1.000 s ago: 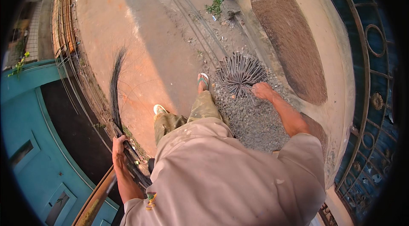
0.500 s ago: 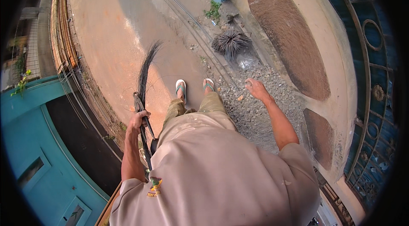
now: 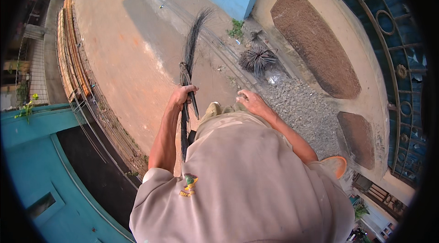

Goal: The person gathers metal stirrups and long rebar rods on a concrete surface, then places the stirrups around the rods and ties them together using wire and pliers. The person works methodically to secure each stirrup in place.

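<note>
My left hand (image 3: 184,95) is closed around a pair of pincers (image 3: 194,103) and a bundle of thin black wire (image 3: 194,37), held out in front of me. The wire's loose ends fan upward past the pincers' head, while its lower part hangs below my fist along my forearm. My right hand (image 3: 250,102) is near my trousers (image 3: 215,110), fingers loosely bent and a little apart, with nothing visible in it. My feet are hidden beneath my shirt and trousers.
A coil of dark rods or strips (image 3: 258,60) lies on the ground ahead right, beside a gravel heap (image 3: 302,105). Long thin bars (image 3: 215,46) stretch across the ground. Bamboo poles (image 3: 68,55) lie at left. An orange-rimmed container (image 3: 337,165) is by my right elbow; a blue gate (image 3: 398,60) stands right.
My left hand has lifted forward and right with the pincers and wire. My right hand has moved in toward my body. My feet have gone out of sight, and the orange-rimmed container has appeared.
</note>
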Tool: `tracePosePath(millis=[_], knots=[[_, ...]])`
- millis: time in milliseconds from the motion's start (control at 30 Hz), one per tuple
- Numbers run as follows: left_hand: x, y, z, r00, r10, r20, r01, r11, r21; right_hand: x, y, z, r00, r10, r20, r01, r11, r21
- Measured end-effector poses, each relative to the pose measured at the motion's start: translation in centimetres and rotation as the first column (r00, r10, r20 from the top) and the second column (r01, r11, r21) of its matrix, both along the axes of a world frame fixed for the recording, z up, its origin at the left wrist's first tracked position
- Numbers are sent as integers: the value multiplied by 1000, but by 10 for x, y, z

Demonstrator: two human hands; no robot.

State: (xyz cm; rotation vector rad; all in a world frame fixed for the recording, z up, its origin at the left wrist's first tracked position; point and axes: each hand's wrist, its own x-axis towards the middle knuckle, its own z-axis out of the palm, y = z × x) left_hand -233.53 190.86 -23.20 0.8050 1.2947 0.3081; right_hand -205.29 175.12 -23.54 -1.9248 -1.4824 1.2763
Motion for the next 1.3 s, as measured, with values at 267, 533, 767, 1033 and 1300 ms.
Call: tracePosePath(millis=[267,533,767,1033,1300], knots=[[7,24,28,999,31,14,-33,995,99,-144,88,54,823,-46,-566,12,998,-63],[5,11,-15,998,57,-8,-57,997,60,-148,92,2,811,-305,-499,199,946,-255],[29,34,-35,989,88,117,-71,987,-143,-95,100,-22,730,-334,-596,236,942,-239],[122,73,-21,998,-34,-46,29,994,-107,-22,147,-42,561,-308,-769,269,946,-182],[210,110,-15,965,-130,-230,124,992,-38,52,181,-86,-167,-595,-786,370,701,-609]])
